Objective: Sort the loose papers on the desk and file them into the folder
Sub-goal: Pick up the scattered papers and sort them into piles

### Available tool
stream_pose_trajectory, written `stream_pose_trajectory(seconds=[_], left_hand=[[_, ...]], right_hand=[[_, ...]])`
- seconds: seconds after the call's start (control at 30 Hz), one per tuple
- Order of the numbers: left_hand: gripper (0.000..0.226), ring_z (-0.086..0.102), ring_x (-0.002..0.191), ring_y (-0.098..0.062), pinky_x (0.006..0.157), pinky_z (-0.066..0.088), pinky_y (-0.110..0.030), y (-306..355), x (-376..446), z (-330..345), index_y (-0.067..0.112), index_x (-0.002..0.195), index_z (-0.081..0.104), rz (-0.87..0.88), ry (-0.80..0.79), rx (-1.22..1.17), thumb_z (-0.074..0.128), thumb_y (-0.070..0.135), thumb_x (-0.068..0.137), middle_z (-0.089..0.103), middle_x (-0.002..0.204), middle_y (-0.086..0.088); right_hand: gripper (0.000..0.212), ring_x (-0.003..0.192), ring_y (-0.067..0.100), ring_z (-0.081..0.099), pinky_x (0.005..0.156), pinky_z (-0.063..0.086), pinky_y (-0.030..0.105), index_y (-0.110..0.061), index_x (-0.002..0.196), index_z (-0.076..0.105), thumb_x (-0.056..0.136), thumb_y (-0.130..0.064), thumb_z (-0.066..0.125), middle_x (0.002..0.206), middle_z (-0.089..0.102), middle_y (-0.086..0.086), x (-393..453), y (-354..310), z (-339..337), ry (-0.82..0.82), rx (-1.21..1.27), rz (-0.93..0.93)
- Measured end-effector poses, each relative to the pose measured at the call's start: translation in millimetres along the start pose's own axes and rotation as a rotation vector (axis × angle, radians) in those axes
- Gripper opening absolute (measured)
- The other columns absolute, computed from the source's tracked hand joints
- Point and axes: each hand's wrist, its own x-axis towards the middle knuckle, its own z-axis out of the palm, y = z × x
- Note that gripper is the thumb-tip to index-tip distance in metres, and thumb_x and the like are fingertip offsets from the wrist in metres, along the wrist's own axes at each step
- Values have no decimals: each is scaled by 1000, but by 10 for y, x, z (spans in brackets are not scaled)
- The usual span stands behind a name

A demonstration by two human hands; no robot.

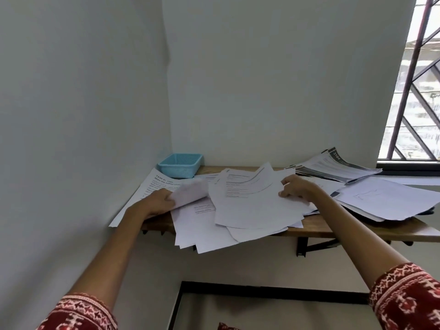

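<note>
A loose heap of white printed papers [250, 208] covers the middle of the narrow wooden desk [357, 228], with some sheets hanging over its front edge. My left hand [157, 202] grips the curled left edge of a sheet [190, 190] and lifts it. My right hand [298, 188] pinches the right edge of the top sheets in the heap. A second pile of white sheets [385, 198] lies at the right on something dark, perhaps the folder, mostly hidden.
A light blue plastic basket [181, 164] sits in the back left corner by the wall. Printed sheets with dark headers [333, 166] fan out at the back right, below a barred window [416, 91]. A printed page [152, 186] hangs off the left end.
</note>
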Motion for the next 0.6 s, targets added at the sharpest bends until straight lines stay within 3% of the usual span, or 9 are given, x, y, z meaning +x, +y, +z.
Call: stream_pose_trajectory(seconds=[0.07, 0.13, 0.2, 0.27, 0.3, 0.37, 0.43, 0.5, 0.6], left_hand=[[35, 46, 119, -28, 89, 32, -26, -59, 0, 22, 0, 129, 46, -39, 133, -107, 39, 16, 99, 48, 133, -16], [35, 47, 117, -32, 87, 33, -27, -122, -10, 19, -3, 128, 47, -64, 220, -202, 37, 14, 99, 51, 130, -20], [35, 49, 114, -34, 83, 34, -29, -179, -8, 13, -6, 128, 48, -87, 296, -305, 36, 12, 99, 52, 128, -23], [35, 49, 110, -33, 79, 32, -27, -201, -27, 23, -9, 126, 48, -106, 384, -399, 35, 8, 99, 52, 127, -25], [35, 49, 109, -33, 80, 31, -26, -217, -34, 33, -10, 126, 48, -117, 429, -439, 35, 7, 99, 52, 127, -26], [36, 47, 114, -36, 81, 31, -26, -253, -48, 39, -10, 128, 47, -138, 491, -500, 34, 6, 98, 50, 129, -26], [37, 45, 119, -37, 86, 33, -29, -268, -66, 42, -9, 130, 46, -131, 502, -499, 34, 6, 98, 49, 132, -25], [37, 45, 120, -37, 92, 35, -32, -255, -93, 61, -8, 130, 46, -114, 489, -472, 34, 6, 99, 49, 132, -25], [36, 46, 118, -38, 91, 36, -33, -208, -113, 112, -8, 129, 47, -103, 486, -440, 34, 6, 98, 50, 130, -27]], right_hand=[[51, 88, 31, 58, 77, 48, 35, 16, 131, 41, 86, 4, 62, 110, 58, 29, -55, -48, 73, -49, -22, 12], [53, 72, 22, 51, 59, 40, 27, 14, 133, 39, 86, 5, 62, 82, 53, 14, -88, -102, 160, -99, -30, 10], [48, 75, 23, 51, 59, 42, 27, 11, 129, 43, 86, 5, 62, 83, 52, 14, -99, -181, 256, -154, -34, 4], [22, 76, 24, 56, 68, 52, 35, 2, 105, 52, 85, 4, 63, 93, 57, 17, -91, -261, 363, -206, -53, 12], [17, 71, 23, 57, 71, 54, 37, -3, 91, 49, 85, 3, 64, 90, 58, 16, -85, -296, 410, -203, -72, 16], [25, 64, 20, 57, 65, 54, 34, -5, 85, 45, 83, -6, 70, 81, 57, 11, -79, -344, 479, -178, -113, 22], [42, 76, 23, 61, 68, 55, 32, -3, 104, 47, 82, -27, 74, 97, 61, 13, -105, -366, 517, -157, -184, 44], [68, 93, 28, 63, 88, 52, 36, 0, 126, 44, 82, -46, 69, 122, 58, 18, -126, -355, 542, -131, -286, 88], [85, 125, 34, 48, 107, 37, 45, -1, 140, 33, 81, -51, 68, 141, 44, 17, -157, -382, 614, -133, -304, 116]])
